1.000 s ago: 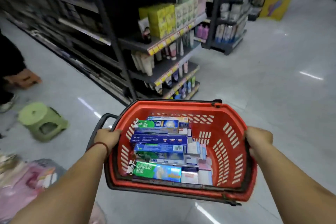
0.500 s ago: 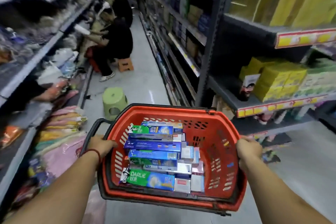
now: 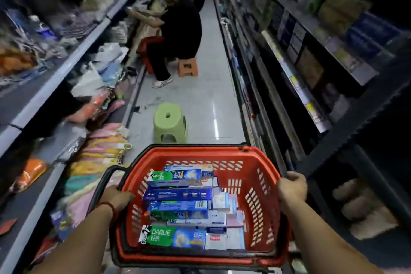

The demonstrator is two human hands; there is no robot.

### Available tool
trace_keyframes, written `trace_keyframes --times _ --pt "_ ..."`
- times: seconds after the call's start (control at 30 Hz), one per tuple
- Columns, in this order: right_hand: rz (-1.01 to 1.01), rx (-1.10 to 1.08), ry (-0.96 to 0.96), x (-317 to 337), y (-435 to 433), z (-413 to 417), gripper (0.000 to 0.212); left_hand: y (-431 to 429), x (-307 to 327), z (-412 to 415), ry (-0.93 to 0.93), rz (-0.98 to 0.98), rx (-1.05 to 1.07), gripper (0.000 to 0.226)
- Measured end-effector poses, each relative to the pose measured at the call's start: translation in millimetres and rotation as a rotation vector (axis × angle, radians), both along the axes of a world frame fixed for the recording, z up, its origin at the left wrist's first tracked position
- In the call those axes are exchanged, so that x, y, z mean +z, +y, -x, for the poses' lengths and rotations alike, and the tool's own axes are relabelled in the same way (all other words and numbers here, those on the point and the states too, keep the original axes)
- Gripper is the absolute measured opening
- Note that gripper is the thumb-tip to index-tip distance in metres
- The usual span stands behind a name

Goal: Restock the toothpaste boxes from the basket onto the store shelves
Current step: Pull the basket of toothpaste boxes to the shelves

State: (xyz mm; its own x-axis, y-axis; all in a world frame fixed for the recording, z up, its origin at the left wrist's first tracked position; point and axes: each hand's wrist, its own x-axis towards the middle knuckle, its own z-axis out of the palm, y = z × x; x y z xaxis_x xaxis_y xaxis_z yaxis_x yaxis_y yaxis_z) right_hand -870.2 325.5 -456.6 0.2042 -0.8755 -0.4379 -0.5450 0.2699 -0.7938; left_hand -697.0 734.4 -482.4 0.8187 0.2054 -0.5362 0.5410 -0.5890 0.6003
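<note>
A red plastic basket [image 3: 264, 176] with black handles is held out in front of me at waist height. Inside lie several toothpaste boxes [image 3: 178, 194], blue and green, stacked flat on the left side, with a green Darlie box [image 3: 172, 238] nearest me and small white and pink boxes [image 3: 231, 220] to the right. My left hand [image 3: 116, 199] grips the basket's left rim. My right hand [image 3: 291, 188] grips the right rim.
A narrow aisle runs ahead between dark shelves [image 3: 311, 69] on the right and shelves with packaged cloths [image 3: 97, 162] on the left. A green stool [image 3: 170, 122] stands just beyond the basket. Farther on, a person in black [image 3: 178, 35] sits beside an orange stool [image 3: 188, 66].
The view has swung left from the shelf end to look straight down the aisle. The green stool now sits directly ahead of the basket. Both hands keep their hold on the rims.
</note>
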Motion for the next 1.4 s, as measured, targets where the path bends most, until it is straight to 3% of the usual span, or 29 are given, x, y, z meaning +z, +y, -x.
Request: trace_keyframes --times 0.5,0.63,0.77,0.87,1.07,1.13,1.3,1.4 --pt "0.009 0.005 -0.042 -19.2 -122.7 -360.8 0.026 -99.5 -23.9 -345.4 0.011 0.008 0.028 0.046" --pt "-0.067 -0.050 -0.042 -19.6 -158.6 -446.3 0.023 -139.5 -21.0 -429.4 0.019 -0.012 0.043 0.050" --pt "-0.082 -0.117 -0.046 -34.3 -190.5 -515.7 0.035 -188.3 -5.7 -515.8 0.042 -0.040 -0.042 0.029" --pt "-0.108 -0.249 -0.085 -33.4 -203.3 -557.3 0.022 -225.6 -9.1 -591.3 0.071 -0.035 -0.106 0.020" --pt "-0.128 -0.628 -0.091 -62.3 -208.8 -591.5 0.026 -325.9 -40.8 -751.7 0.096 -0.071 -0.466 0.047" --pt "-0.169 -0.758 -0.062 -74.6 -201.6 -587.7 0.023 -372.0 -41.9 -787.4 0.074 -0.072 -0.589 0.063" --pt "-0.237 -1.032 -0.052 -101.8 -197.8 -587.6 0.029 -477.9 -64.7 -865.4 0.069 -0.187 -0.801 0.076" --pt "-0.245 -1.148 -0.092 -93.3 -215.0 -598.5 0.020 -542.5 -61.6 -872.3 0.022 -0.214 -0.948 0.055"
